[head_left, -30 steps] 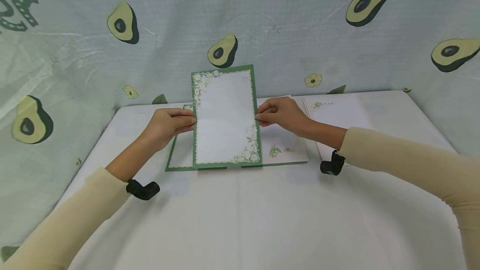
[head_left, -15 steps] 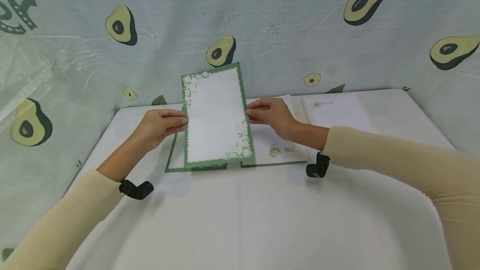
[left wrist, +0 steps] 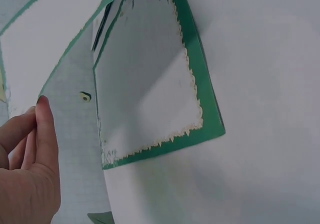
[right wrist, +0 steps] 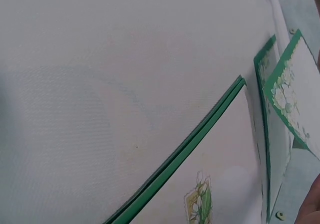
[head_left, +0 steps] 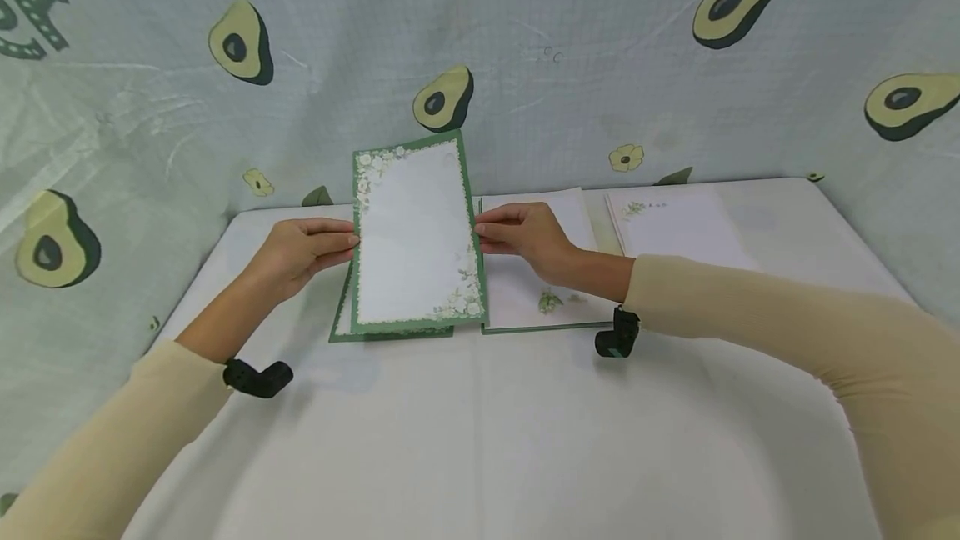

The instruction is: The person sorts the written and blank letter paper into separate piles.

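Observation:
A white paper sheet with a green border and white-flower corners is held up, tilted, above the table. My left hand pinches its left edge; my right hand pinches the right edge. In the left wrist view the left fingertips meet the sheet's edge. Below it lies similar green-bordered paper, partly covered by the held sheet in the head view. Behind and below my right hand lies a pile of pale paper with a green front edge and a small plant print. In the right wrist view only a bit of my right hand shows.
Farther right on the white-covered table lies another pale sheet with a small green print and writing too small to read. An avocado-print cloth hangs behind the table. Black wrist cameras sit on both wrists.
Both hands have moved left with the green-bordered sheet, from over the gap between the two paper piles to above the left paper. More of the right pile now shows.

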### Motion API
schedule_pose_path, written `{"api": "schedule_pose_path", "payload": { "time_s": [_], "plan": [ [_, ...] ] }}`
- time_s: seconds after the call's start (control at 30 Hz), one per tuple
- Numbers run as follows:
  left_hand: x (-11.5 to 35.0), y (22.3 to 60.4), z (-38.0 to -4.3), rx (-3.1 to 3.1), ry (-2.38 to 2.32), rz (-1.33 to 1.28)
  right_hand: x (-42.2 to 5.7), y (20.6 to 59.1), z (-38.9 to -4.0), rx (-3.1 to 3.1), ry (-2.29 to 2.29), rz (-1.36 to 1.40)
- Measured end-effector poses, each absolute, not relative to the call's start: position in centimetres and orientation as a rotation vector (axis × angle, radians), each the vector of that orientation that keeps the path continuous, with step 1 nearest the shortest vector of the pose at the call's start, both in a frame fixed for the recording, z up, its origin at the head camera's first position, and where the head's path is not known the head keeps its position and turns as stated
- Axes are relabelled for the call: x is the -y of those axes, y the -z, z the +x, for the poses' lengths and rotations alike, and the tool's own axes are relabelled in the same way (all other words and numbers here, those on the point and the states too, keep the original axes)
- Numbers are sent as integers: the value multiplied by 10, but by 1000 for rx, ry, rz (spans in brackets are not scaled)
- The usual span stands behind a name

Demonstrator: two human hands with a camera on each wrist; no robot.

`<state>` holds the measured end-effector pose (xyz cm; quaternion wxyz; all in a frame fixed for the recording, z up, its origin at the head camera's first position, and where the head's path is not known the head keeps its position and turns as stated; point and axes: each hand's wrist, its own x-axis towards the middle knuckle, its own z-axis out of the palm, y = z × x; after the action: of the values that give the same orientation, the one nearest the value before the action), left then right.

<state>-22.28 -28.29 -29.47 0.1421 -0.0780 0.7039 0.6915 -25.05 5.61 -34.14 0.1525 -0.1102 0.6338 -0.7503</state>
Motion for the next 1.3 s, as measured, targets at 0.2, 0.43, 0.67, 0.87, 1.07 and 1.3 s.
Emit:
{"api": "schedule_pose_path", "payload": {
  "time_s": [0.2,0.43,0.67,0.87,1.07,1.3],
  "plan": [
    [292,297,-223,-2068,-1983,-215,-45,342,-255,-1814,2126,-323],
    [297,300,-226,-2119,-1921,-210,-33,339,-261,-1819,2077,-266],
    [300,297,-226,-2139,-1878,-209,-24,342,-265,-1823,2056,-194],
    [302,299,-226,-2142,-1882,-229,-14,344,-257,-1833,2021,-133],
    [306,301,-228,-2138,-1903,-235,-8,342,-253,-1830,2036,-122],
    [312,307,-229,-2125,-1917,-243,-5,346,-252,-1814,2042,-98]
  ]
}}
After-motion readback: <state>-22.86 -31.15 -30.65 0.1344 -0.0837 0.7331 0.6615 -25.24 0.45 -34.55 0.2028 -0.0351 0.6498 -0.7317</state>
